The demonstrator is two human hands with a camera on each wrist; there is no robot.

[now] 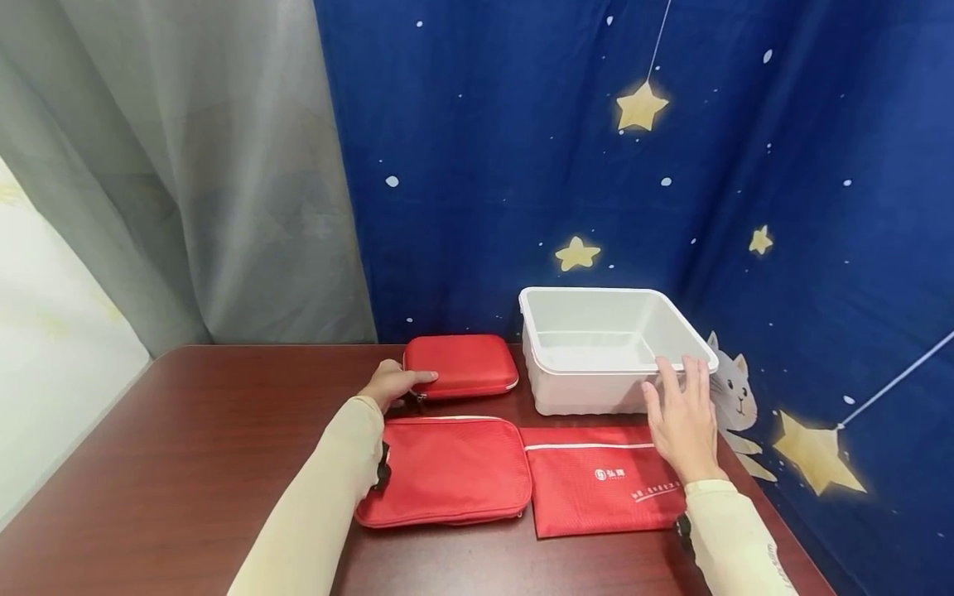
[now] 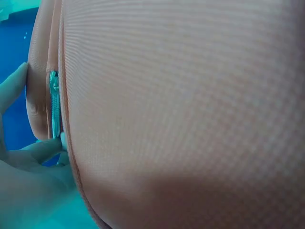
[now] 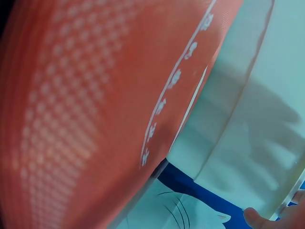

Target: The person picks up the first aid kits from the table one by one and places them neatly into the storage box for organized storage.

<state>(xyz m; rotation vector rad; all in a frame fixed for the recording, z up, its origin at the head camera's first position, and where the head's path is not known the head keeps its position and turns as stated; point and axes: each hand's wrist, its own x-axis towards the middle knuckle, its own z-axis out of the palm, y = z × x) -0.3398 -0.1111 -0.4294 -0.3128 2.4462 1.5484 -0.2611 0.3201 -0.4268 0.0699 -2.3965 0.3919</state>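
Left hand (image 1: 391, 385): gripping the small red case (image 1: 465, 362) at its left end, thumb lying on top.
Small red case: sitting on the bench (image 1: 186, 463), left of the white tub (image 1: 589, 394).
Right hand (image 1: 684, 422): extending loose fingers at the tub's near rim, contact unclear.
Red zip bag (image 1: 450, 468): lying before the case.
Red pouch (image 1: 581, 501): lying before the tub.

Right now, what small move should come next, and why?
Probably lift the red case with the left hand: it seems to grip the case's left end, and the white bin stands beside the case, with the right hand at its rim.
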